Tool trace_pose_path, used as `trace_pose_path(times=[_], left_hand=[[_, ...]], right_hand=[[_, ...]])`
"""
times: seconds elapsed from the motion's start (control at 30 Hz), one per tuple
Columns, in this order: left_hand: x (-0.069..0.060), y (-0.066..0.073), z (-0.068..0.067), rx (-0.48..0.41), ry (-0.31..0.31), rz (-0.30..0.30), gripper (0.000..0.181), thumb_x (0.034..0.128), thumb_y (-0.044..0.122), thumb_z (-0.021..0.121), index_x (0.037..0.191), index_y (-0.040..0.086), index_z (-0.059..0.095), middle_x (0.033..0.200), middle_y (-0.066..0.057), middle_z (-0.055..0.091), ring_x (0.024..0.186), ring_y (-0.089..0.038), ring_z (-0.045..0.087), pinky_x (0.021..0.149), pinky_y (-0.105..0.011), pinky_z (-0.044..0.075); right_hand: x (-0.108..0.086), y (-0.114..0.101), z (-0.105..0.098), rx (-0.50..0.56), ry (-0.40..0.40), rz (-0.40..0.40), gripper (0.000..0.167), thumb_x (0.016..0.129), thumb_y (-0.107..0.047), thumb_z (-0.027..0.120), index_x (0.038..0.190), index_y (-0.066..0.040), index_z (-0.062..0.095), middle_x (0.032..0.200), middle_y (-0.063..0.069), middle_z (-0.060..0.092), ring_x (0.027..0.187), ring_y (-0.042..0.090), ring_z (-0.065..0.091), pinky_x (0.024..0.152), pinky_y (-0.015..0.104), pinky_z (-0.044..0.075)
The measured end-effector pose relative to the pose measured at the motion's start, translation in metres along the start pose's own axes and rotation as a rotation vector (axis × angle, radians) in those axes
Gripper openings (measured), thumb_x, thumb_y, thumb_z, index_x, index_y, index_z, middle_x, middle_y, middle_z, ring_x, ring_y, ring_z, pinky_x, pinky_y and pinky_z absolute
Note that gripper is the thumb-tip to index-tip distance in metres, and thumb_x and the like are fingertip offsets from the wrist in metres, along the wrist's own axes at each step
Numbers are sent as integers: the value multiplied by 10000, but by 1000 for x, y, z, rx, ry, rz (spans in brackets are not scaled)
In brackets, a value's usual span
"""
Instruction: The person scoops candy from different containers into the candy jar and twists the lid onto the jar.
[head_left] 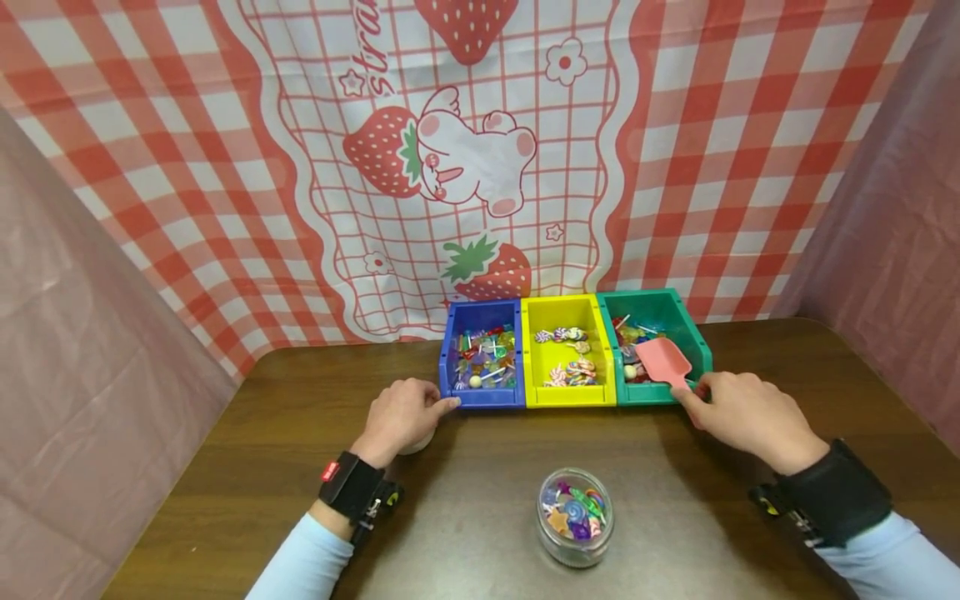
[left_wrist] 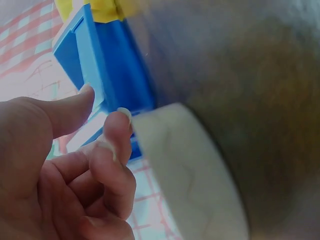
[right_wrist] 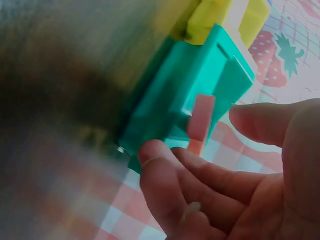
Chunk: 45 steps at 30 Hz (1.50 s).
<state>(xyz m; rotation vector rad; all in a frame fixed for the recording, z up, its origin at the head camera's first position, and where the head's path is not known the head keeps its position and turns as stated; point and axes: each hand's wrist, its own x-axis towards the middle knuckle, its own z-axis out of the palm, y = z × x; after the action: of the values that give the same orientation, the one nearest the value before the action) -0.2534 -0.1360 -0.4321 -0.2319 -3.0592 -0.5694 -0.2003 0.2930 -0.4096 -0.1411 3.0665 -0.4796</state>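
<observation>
My left hand [head_left: 401, 417] is at the front left corner of the blue bin [head_left: 487, 400], its thumb and index finger apart with nothing visibly gripped. Partly hidden under that hand, a white round lid-like piece [left_wrist: 185, 170] shows close to the fingertips in the left wrist view. My right hand [head_left: 757, 412] is by the front right corner of the green bin [head_left: 693, 333]. A pink scoop [head_left: 663, 360] lies over that bin's candy pieces, its handle sticking out at the front. In the right wrist view, the handle end [right_wrist: 201, 117] stands between thumb and fingers, the thumb apart from it.
A yellow bin [head_left: 570, 396] holding swirled candies stands between the blue and green ones. A clear jar [head_left: 575, 550] of mixed candy pieces stands nearer on the wooden table [head_left: 480, 492]. Behind the bins hangs a strawberry-print checked cloth [head_left: 675, 167].
</observation>
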Motion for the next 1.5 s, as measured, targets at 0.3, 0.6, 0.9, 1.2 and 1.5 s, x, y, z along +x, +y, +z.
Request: trace_pose_path(times=[0.3,0.6,0.9,1.2,1.5], left_hand=[[-8,12,-7,48,246,143,273,917,456,696,759,234,691,625,99,542,583,-126,518,482,-324,411],[-30,43,0,98,337,337,304,880,470,728,970,180,716,946,10,649,857,-176,558,657,-331,509],[-43,60,9,185,287,368,711,837,704,616,1282,150,649,1385,-131,532,1212,-336,487,907,-479,497],[-48,64,14,246,168,289,921,819,855,422,1457,198,523,1585,-157,292,1436,-419,238,1070,-620,322],[-49,69,18,305,97,209,1013,798,921,218,1535,252,409,1655,-129,77,1492,-412,7,1066,-738,175]], right_hand=[[-1,-8,-10,6,187,-44,371,950,-389,645,943,-20,682,682,19,537,589,187,482,468,334,364],[-10,-33,-5,31,420,-204,513,902,-368,725,1197,41,628,1068,242,613,981,426,490,767,568,432],[-17,-60,4,55,356,-274,783,846,-581,713,1415,-86,502,1395,242,447,1237,499,334,912,686,386],[-19,-61,21,-9,249,-261,946,803,-742,624,1493,-119,446,1583,228,193,1411,504,119,950,838,162],[-22,-56,35,-9,200,-223,1035,776,-797,592,1535,-125,382,1641,192,-33,1462,464,-96,924,870,60]])
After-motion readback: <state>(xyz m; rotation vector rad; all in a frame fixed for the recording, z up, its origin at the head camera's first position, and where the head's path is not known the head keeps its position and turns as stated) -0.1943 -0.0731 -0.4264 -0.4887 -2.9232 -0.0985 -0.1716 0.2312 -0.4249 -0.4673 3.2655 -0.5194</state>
